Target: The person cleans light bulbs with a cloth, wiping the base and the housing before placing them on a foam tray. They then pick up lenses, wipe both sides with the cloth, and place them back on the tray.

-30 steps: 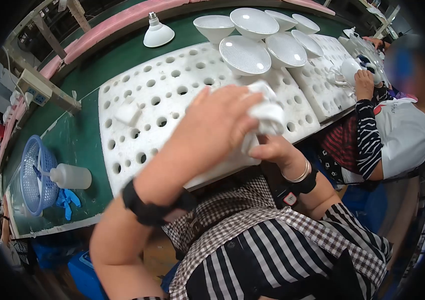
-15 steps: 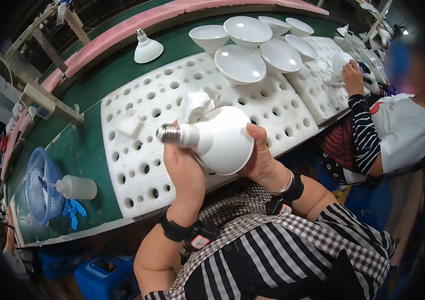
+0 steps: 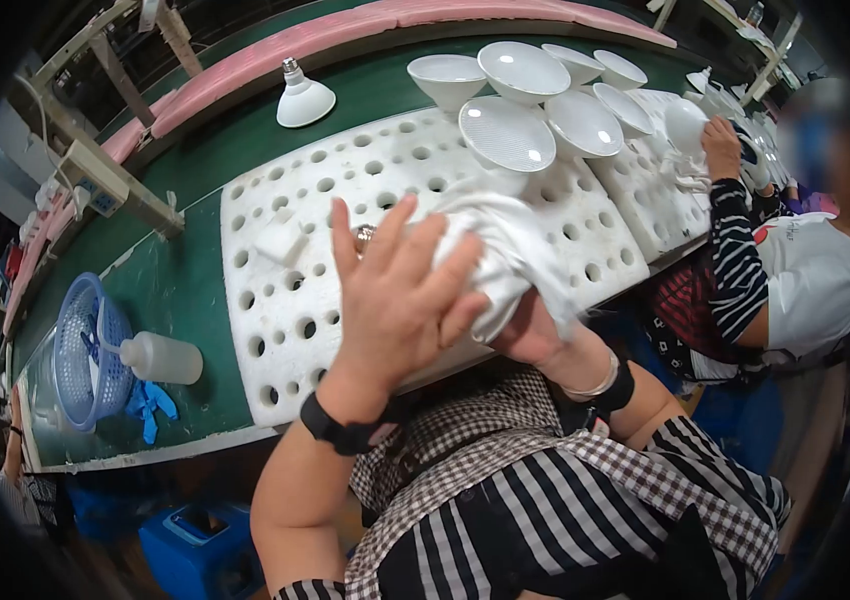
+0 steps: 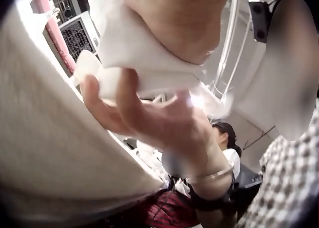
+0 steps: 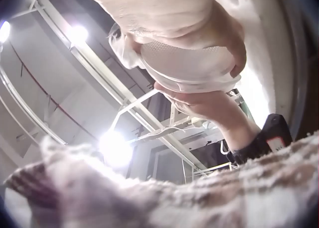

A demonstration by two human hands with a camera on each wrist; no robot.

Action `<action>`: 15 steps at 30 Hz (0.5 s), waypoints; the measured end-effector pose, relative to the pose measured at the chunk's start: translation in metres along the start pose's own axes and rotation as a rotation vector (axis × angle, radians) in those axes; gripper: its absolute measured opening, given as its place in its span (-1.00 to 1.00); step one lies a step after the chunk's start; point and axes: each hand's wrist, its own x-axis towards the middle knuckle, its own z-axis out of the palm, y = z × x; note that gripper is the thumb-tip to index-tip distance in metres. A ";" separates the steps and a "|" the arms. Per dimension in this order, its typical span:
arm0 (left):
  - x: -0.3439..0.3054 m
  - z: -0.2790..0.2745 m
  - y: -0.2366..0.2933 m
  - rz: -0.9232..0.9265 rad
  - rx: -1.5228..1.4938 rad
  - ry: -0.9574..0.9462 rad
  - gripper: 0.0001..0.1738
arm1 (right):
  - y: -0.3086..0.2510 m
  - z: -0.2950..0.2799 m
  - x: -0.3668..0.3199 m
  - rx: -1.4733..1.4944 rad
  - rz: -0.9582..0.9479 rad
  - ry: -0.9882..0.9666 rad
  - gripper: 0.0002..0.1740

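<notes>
A white reflector lamp bulb is mostly covered by a white cloth in the head view; its metal screw base shows behind the left fingers. My left hand is spread, its straight fingers against the cloth and bulb. On the other side my right hand grips the bulb, partly under the cloth. Seen from the right wrist, the bulb's dotted lens lies under the right hand, whose fingertip bends over its edge, with the left hand beneath. The left wrist view shows the right fingers curled at the white cloth.
Below the hands lies a white foam board full of holes. Several reflector bulbs stand lens-up at its back; another rests base-up on the green table. To the left are a blue basket, squeeze bottle and blue glove. A person works at right.
Half a second ago the bulb was bare on one side, left hand at its neck and right at its rim. Now the cloth drapes over it and the left fingers have spread.
</notes>
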 end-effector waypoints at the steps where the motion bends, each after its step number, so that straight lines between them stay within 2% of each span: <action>1: 0.001 -0.004 -0.012 -0.026 0.023 -0.025 -0.81 | -0.005 0.006 -0.004 -0.001 0.006 -0.004 -0.21; 3: 0.000 -0.005 -0.026 -0.135 0.022 -0.062 -0.87 | -0.011 0.012 -0.015 0.004 0.169 -0.063 -0.20; 4: 0.000 0.002 -0.034 -0.134 0.022 -0.063 -0.87 | -0.011 0.012 -0.015 0.005 0.167 -0.062 -0.20; 6: 0.000 0.013 -0.044 -0.329 -0.286 0.193 -0.79 | -0.013 0.013 -0.014 -0.012 0.224 0.025 -0.17; 7: -0.002 0.011 -0.045 -0.588 -0.415 0.117 -0.75 | -0.014 0.014 -0.013 -0.015 0.219 0.020 -0.17; 8: -0.001 0.011 -0.046 -0.586 -0.416 0.117 -0.75 | -0.015 0.013 -0.014 0.024 0.253 0.008 -0.16; 10: 0.001 0.012 -0.049 -1.067 -1.267 0.282 -0.73 | -0.017 0.010 -0.012 0.053 0.287 -0.007 -0.15; 11: -0.005 0.013 -0.055 -0.470 -0.795 0.251 -0.71 | -0.014 0.004 -0.009 0.118 0.333 -0.037 -0.14; 12: -0.011 0.014 -0.056 -0.467 -0.794 0.253 -0.71 | -0.012 -0.002 -0.006 0.185 0.376 -0.069 -0.13; 14: -0.015 0.010 -0.055 -0.413 -0.553 0.221 -0.62 | -0.013 -0.005 -0.006 0.234 0.408 -0.144 -0.11; 15: -0.020 0.003 -0.061 -0.714 -1.344 0.190 -0.52 | -0.015 -0.003 -0.006 0.247 0.396 -0.195 -0.11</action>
